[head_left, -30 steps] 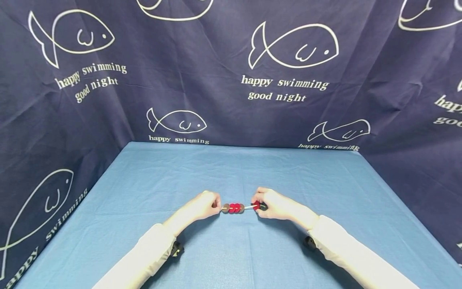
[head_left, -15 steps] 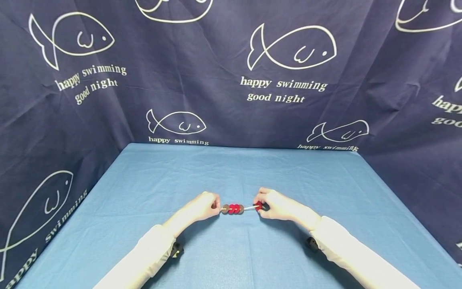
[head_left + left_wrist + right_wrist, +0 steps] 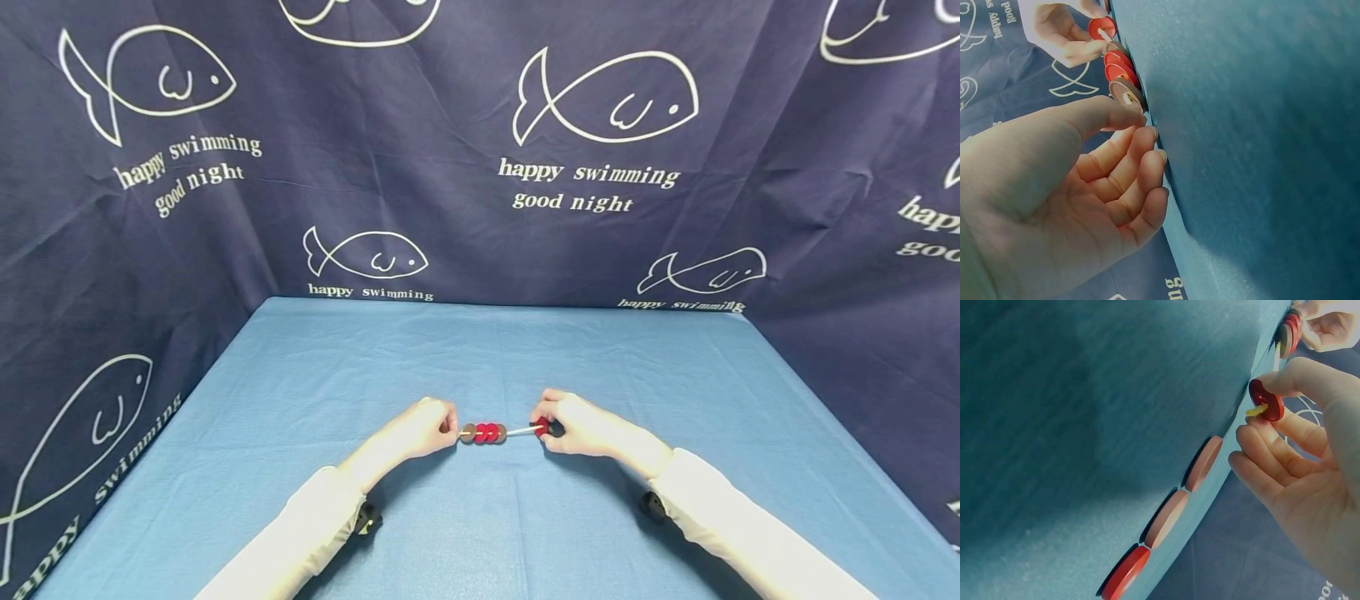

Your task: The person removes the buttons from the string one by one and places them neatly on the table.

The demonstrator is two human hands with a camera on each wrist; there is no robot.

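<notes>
Several brown and red buttons [image 3: 486,433] hang in an overlapping row on a thin white cord [image 3: 519,432] just above the blue table. At the row's left end, my left hand [image 3: 433,426] pinches the cord beside a brown button [image 3: 1126,94] between thumb and fingertips; its other fingers curl loosely. My right hand [image 3: 576,423] grips a red button [image 3: 1266,400] by its edge, apart from the row. Through that button pokes the cord's yellow tip [image 3: 1257,410], facing the right palm. A bare stretch of cord spans the gap between the row and this button.
Under the right forearm, two brownish buttons [image 3: 1168,519] and a red button [image 3: 1125,574] lie in a line on the blue cloth [image 3: 480,358]. A dark fish-print curtain [image 3: 480,125] encloses the table's back and sides.
My right hand has drifted slightly right with the red button, widening the gap to the row. The left hand and the row have stayed almost in place.
</notes>
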